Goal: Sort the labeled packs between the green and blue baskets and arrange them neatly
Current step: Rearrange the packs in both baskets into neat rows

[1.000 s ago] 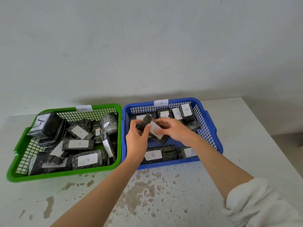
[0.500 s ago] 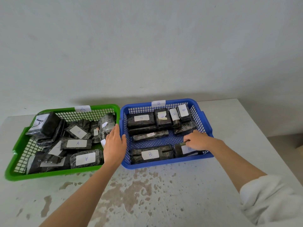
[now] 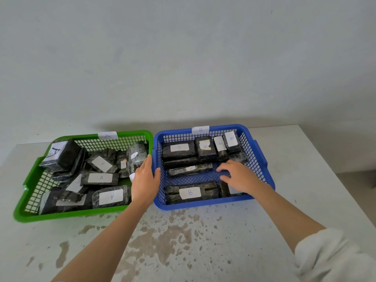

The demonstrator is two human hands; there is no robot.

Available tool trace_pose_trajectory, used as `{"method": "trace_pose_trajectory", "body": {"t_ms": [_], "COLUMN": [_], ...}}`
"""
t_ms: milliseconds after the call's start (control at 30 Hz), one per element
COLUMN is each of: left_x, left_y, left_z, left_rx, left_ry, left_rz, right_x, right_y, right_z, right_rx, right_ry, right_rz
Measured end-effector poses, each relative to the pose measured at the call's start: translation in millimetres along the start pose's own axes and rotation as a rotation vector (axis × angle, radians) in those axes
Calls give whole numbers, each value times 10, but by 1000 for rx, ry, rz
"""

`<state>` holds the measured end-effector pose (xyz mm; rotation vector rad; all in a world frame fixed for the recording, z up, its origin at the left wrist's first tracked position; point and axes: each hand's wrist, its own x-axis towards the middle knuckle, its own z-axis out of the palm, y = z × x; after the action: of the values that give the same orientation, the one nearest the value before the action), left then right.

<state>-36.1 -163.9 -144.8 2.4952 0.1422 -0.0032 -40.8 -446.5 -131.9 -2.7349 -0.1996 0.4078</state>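
**Both hands at the blue basket, packs split A and B**

So there are 2 baskets side by side on a stained white table [image 3: 203,241]; the green basket [image 3: 30,180] carries an A tag on its far rim, the blue basket [image 3: 262,159] a B tag. The A packs [image 3: 110,197] lie jumbled and overlapping in the green one; the B packs [image 3: 190,193] sit in tidier rows in the blue one, some along the back wall, some along the front. The left hand [image 3: 144,180] rests on the wall where the 2 baskets meet, fingers together, thumb hooked over the blue rim; not gripping any pack. The right hand [image 3: 240,176] is inside the blue basket, fingers loosely spread and curled down over the mesh floor, palm above a pack in the front right corner; can't tell if it's touching it.
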Motion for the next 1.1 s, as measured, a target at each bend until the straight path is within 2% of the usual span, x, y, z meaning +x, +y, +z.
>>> {"method": "trace_pose_trajectory", "body": {"t_ms": [100,200,300,433,567,667,767,867,967,1100], "left_x": [-1,5,52,221,471,599,692,823,984,1251], "left_y": [-84,-245,-528,-922,-1253,-1450,-1539,-1526,-1454,-1335], "left_z": [-115,-302,-532,-800,-1045,-1201,-1288,-1327,-1327,-1229], "left_rx": [-107,-123,-22,215,498,579,547,456,321,234], "left_ry": [-17,67,90,36,-178,-300,-349,-399,-371,-283], "left_rz": [-33,15,44,107,166,249,317,307,278,340], "right_x": [101,224,383,666,1038,1313,1521,1638,1681,1680], "right_y": [-566,-1158,-1636,-2088,-2395,-2546,-2667,-2750,-2777,-2792], "right_z": [81,220,337,410,438,454,513,617,711,738], "right_rx": [146,246,300,336,271,131,-78,-228,-276,-276], "right_ry": [67,162,263,294,238,187,133,117,90,128], "right_rz": [-117,-243,-307,-300,-221,-95,30,124,159,182]}}
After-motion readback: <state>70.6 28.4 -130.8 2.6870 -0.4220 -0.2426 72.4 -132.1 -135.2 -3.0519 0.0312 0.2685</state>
